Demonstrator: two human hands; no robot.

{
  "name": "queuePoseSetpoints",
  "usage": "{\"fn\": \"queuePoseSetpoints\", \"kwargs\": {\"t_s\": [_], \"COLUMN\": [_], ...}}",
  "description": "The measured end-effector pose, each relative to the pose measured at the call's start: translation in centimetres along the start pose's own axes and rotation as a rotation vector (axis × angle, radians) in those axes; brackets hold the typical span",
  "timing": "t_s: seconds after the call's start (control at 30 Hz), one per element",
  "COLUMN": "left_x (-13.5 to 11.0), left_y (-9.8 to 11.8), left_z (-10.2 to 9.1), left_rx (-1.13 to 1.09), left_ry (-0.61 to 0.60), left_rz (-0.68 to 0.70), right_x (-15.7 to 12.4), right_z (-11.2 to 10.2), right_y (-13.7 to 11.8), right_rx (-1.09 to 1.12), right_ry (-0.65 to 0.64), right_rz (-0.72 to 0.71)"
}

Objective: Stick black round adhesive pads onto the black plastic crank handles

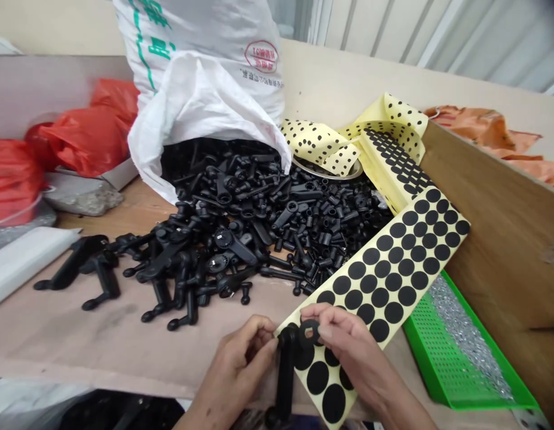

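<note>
My left hand [236,364] pinches the upper end of a black crank handle [284,376] near the front edge of the table. The crank hangs down, its knob end lowest. Just right of that end, my right hand [360,361] grips a thin black disc [307,342] with a squarish hole between thumb and fingers. Whether disc and crank touch, I cannot tell. Beneath my right hand runs a pale yellow sheet [386,290] carrying rows of round black stickers. A heap of black cranks [232,248] and small black sleeves [326,227] lies beyond my hands.
A white woven sack [205,89] spills black parts onto the table. At right, a green basket [431,352] holds small shiny metal pieces, beside a brown board [496,257]. Red bags [95,137] stand at left. Punched yellow backing [321,143] curls behind the heap.
</note>
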State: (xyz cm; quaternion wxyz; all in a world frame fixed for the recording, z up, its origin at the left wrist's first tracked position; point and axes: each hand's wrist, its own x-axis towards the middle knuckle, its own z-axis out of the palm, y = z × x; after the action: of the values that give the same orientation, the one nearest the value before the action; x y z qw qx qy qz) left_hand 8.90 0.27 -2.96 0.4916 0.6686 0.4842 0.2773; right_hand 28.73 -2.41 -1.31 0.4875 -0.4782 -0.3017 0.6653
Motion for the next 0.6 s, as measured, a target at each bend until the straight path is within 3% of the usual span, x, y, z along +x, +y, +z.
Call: {"fn": "queuePoseSetpoints", "kwargs": {"t_s": [0.07, 0.23, 0.37, 0.5, 0.6], "left_x": [-0.3, -1.7, -1.1, -0.2, -0.2], "left_y": [0.0, -0.8, -0.8, 0.8, 1.9], "left_z": [0.5, 2.3, 1.6, 0.0, 0.5], "left_rx": [0.078, 0.528, 0.664, 0.805, 1.016], "left_ry": [-0.035, -0.022, -0.029, 0.005, -0.016], "left_rz": [0.065, 0.339, 0.28, 0.236, 0.273], "right_x": [0.2, 0.3, 0.3, 0.5, 0.6], "right_z": [0.1, -0.1, -0.3, -0.3, -0.4], "right_y": [0.1, 0.3, 0.3, 0.5, 0.6], "right_rx": [0.005, 0.065, 0.096, 0.123, 0.141], "right_ry": [0.0, -0.032, -0.042, -0.054, -0.049], "right_rz": [0.007, 0.016, 0.006, 0.015, 0.003]}}
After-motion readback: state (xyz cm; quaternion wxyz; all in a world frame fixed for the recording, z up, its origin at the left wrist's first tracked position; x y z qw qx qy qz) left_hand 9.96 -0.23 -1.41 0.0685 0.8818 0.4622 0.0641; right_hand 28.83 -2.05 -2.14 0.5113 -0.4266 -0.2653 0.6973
